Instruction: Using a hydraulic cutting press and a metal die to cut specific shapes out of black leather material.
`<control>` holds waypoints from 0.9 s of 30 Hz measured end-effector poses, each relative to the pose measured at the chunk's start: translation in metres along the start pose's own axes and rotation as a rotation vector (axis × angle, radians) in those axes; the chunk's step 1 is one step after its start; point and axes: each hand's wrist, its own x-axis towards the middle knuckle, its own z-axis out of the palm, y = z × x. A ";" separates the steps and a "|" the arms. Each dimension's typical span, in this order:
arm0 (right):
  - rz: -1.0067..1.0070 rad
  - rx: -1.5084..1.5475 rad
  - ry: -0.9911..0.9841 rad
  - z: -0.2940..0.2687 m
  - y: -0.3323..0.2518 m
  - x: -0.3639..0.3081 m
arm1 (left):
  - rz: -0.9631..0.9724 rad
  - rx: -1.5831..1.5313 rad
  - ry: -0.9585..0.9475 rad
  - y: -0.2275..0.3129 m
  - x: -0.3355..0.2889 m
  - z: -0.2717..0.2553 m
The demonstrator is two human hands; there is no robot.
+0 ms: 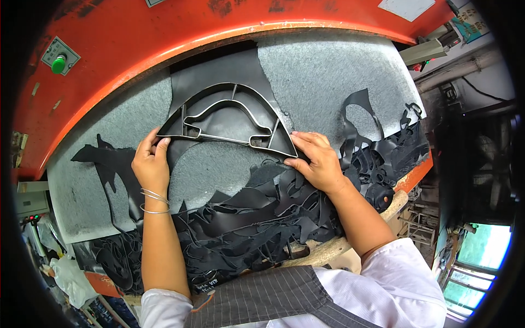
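A curved metal cutting die (235, 140), roughly a half-moon with an inner arch and short struts, rests on a sheet of black leather (213, 68). The leather lies over a grey cutting board (322, 68). At the die's left corner, my left hand (151, 161) pinches the edge between thumb and fingers; metal bangles circle that wrist. My right hand (317, 161) grips the opposite corner, its thumb on the near side and its fingers along the slanted edge. Below the die, a curved piece of the board shows past the leather's edge.
Black leather scraps (246, 218) pile up along the board's near edge. A cut-out offcut (358, 117) lies at right, and a long strip (109, 164) at left. Beyond stands an orange machine beam (164, 33) with a green button (58, 64). A plastic bag (74, 281) hangs at lower left.
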 end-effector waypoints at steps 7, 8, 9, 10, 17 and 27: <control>-0.026 -0.009 -0.046 -0.002 -0.011 0.009 | 0.065 0.129 0.015 0.001 -0.002 -0.015; 0.001 -0.017 -0.078 -0.007 -0.012 0.009 | 0.057 0.145 0.007 0.005 -0.005 -0.015; 0.029 -0.026 -0.115 -0.011 -0.011 0.008 | 0.047 0.162 -0.002 0.007 -0.010 -0.013; 0.034 -0.031 -0.121 -0.013 -0.010 0.007 | 0.049 0.158 -0.007 0.007 -0.011 -0.010; 0.061 0.002 -0.102 -0.011 -0.005 0.011 | 0.066 0.094 0.044 0.004 -0.007 -0.004; 0.020 0.008 -0.087 0.003 0.003 0.011 | 0.137 0.151 0.107 -0.008 -0.006 -0.002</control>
